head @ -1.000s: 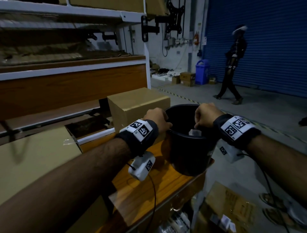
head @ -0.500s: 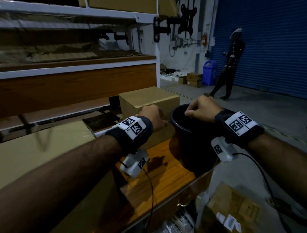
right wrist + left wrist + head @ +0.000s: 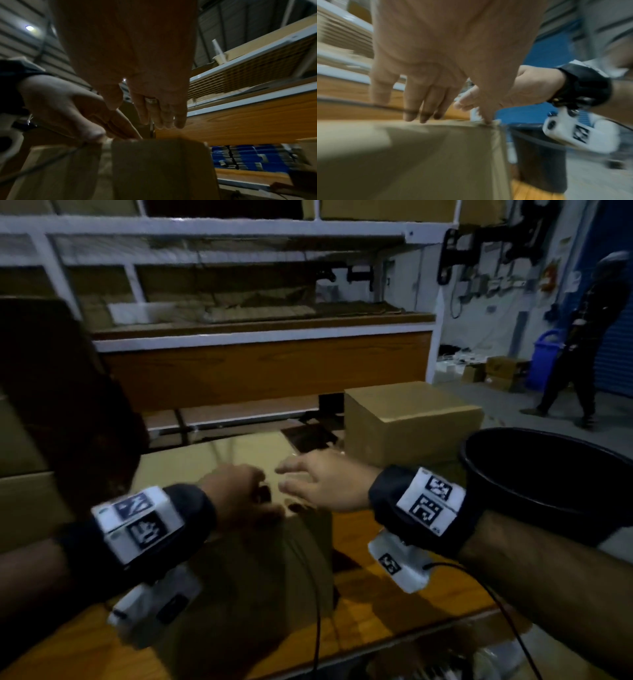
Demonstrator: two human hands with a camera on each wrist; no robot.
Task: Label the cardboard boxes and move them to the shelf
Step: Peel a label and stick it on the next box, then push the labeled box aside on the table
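A large cardboard box [image 3: 219,460] lies on the wooden table, its near right corner under both hands. My left hand [image 3: 253,491] rests on the box top near that corner; the left wrist view shows straight fingers [image 3: 412,116] touching the top edge of the box [image 3: 419,155] and the thumb on the corner. My right hand [image 3: 291,477] hovers open just above the same corner, fingers [image 3: 163,121] extended over the box [image 3: 154,169] and holding nothing. A smaller closed box [image 3: 407,419] stands behind to the right. I see no label.
A black bucket [image 3: 548,474] stands at the table's right end by my right wrist. Behind the boxes runs a white-framed shelf [image 3: 260,337] with wood panels. A person [image 3: 582,344] walks on the floor at far right near a blue bin [image 3: 544,361].
Both hands have let go of the black bucket's rim and moved left to the large box's corner. The view has swung left with them.
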